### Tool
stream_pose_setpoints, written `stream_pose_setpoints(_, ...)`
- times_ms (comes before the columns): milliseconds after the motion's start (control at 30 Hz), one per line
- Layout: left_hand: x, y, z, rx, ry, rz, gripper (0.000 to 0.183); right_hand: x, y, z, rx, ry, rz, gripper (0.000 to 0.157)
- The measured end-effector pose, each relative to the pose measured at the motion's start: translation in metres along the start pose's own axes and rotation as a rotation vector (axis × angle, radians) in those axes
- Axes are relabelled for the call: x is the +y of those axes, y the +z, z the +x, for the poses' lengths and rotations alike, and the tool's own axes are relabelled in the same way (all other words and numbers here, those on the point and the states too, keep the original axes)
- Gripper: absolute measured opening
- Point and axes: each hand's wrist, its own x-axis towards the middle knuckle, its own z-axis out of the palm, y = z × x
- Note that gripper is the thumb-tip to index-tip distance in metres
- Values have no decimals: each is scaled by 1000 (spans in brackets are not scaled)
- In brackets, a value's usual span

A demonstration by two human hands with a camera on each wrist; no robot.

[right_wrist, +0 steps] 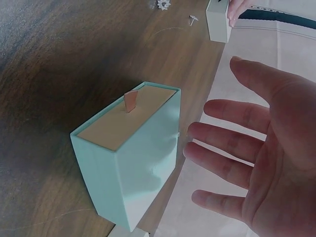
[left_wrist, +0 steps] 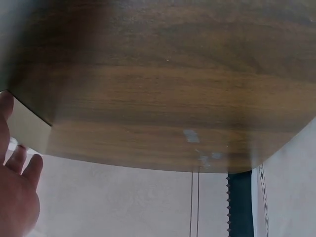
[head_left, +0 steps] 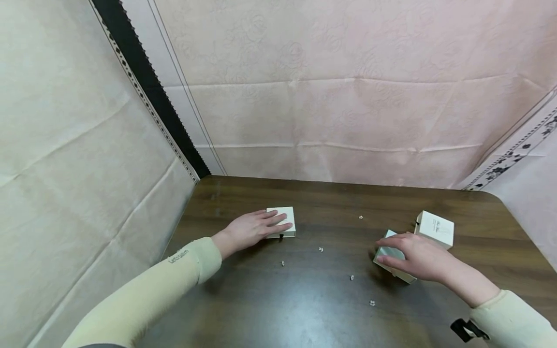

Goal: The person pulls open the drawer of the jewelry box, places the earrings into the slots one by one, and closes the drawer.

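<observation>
Head view: right hand [head_left: 417,256] overlaps mint box [right_wrist: 148,158]; wrist view: gap between.

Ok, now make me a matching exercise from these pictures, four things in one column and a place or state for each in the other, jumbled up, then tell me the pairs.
Column one:
1. left hand
2. mint-green box
3. printed white box
4. small pale pieces

Column two:
A. scattered across the tabletop
B. farthest right of the boxes
C. shows a brown tab in the right wrist view
D. fingers spread over the leftmost box

Right pairs: 1-D, 2-C, 3-B, 4-A.
</observation>
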Motion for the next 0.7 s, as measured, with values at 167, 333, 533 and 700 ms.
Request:
stream_pose_setpoints(167,7,1,4,43,-61,-59,66,0,-1,0,0,3,6,44)
stream_pose_setpoints(333,21,-1,8,76,-174,-107,61,-1,-3,1,-3,14,9,44)
stream_pose_setpoints(533,42,-5,15,75,-322,-106,56,-2,-5,6,-5,3,27,44)
stream_pose_setpoints(700,59,-8,22,99,-431,-95,55,-3,-6,12,-2,1,30,47)
